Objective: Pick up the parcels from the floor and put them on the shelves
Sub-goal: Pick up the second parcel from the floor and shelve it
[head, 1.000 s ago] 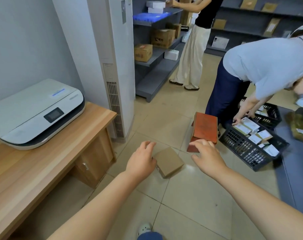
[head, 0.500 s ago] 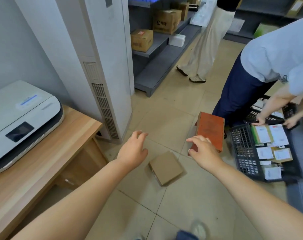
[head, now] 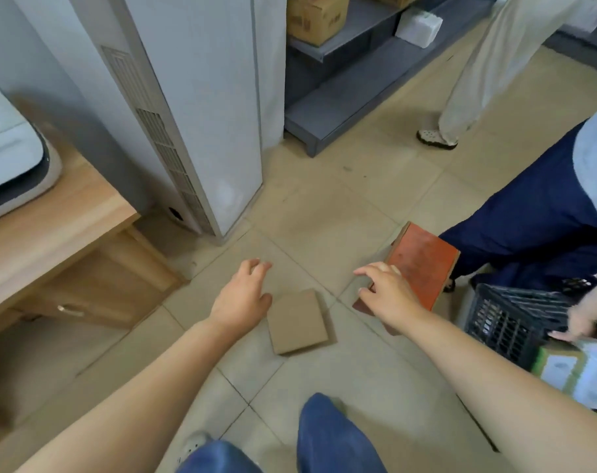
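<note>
Low in the middle of the frame, a flat brown parcel (head: 297, 321) lies on the tiled floor (head: 324, 213). The left hand (head: 241, 299) hovers just beside it, fingers spread and empty; the right hand (head: 387, 293), also loose and empty, reaches over a red-brown parcel (head: 421, 262). At right, a black crate (head: 505, 317) holds labelled packets. In the upper frame, grey shelves (head: 351, 87) carry cardboard boxes (head: 316, 15).

Parcel (head: 297, 321): you see matt brown cardboard.
Floor (head: 324, 213) — smooth, faintly glossy tile.
Desk (head: 51, 213), left of parcel — wood grain.
</note>
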The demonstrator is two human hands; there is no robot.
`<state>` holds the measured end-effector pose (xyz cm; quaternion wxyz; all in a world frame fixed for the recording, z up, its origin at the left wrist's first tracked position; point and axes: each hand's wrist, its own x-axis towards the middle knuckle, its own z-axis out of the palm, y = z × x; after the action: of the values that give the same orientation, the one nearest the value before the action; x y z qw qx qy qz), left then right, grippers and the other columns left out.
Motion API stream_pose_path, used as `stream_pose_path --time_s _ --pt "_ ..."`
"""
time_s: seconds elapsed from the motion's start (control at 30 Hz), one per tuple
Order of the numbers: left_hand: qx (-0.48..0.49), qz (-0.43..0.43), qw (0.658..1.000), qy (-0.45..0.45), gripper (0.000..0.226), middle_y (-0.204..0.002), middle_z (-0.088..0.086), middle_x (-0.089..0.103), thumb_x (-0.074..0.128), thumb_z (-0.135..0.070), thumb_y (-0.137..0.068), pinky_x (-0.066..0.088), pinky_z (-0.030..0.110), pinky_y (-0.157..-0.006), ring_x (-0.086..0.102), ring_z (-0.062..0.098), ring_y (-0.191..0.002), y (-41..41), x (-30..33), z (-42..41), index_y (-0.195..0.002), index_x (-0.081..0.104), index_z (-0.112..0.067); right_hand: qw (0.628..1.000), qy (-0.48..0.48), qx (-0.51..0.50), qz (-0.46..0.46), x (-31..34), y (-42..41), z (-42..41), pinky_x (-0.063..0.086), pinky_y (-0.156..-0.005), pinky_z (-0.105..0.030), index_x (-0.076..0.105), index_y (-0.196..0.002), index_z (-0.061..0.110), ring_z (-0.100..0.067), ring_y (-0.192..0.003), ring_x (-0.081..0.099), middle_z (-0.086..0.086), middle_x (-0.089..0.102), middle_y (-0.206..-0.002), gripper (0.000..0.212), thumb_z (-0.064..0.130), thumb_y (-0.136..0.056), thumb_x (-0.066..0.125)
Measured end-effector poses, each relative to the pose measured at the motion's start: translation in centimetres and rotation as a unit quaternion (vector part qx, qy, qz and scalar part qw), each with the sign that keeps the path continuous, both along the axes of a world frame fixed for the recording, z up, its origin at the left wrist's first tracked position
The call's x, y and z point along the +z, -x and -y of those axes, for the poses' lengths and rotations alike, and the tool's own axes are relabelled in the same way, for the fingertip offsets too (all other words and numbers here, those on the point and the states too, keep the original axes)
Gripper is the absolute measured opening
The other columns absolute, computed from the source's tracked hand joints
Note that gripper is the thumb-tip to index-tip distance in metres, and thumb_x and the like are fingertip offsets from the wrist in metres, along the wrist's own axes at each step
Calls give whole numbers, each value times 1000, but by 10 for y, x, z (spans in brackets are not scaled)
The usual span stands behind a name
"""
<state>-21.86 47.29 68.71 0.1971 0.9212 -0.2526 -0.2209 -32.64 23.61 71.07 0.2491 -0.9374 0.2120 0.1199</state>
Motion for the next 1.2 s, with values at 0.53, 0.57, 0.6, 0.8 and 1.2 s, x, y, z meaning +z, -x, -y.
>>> stream_pose_path --time_s 0.53,0.57,0.6,0.8,1.2 --pt "118 -111 986 -34 57 -145 0 32 49 -15 -87 45 33 -91 47 18 -121 5 -241 6 -141 30 -21 989 -28 42 -136 -278 -44 40 33 -97 -30 53 -125 16 -28 -122 41 -8 52 -131 40 13 -85 52" --pt "123 -117 985 -35 57 -145 -1 32 49 -15 -87 45 34 -91 47 17 -121 5 -266 5 -141 31 -21 988 -33 37 -146 -302 -45 39 33 -98 -30 53 -125 16 -28 -122 41 -9 52 -131 40 13 -85 52" --pt "128 -123 984 -35 57 -144 -1 33 49 -15 -87 45 34 -90 48 16 -119 5 -292 4 -140 31 -21 987 -38 33 -154 -327 -46 38 34 -99 -32 53 -126 16 -28 -121 40 -10 51 -131 41 13 -85 52" --pt "130 -154 978 -43 56 -139 1 41 51 -17 -87 44 31 -90 51 18 -116 1 -447 5 -140 34 -21 975 -52 23 -213 -483 -50 31 35 -102 -36 48 -129 15 -28 -124 37 -11 48 -133 44 11 -86 46" --pt "95 -193 970 -117 60 -137 9 42 49 -15 -86 41 37 -94 42 28 -122 -14 -653 28 -142 28 -18 962 -95 -144 -211 -674 -65 26 40 -98 -40 34 -134 11 -33 -122 41 -13 39 -136 56 16 -81 52"
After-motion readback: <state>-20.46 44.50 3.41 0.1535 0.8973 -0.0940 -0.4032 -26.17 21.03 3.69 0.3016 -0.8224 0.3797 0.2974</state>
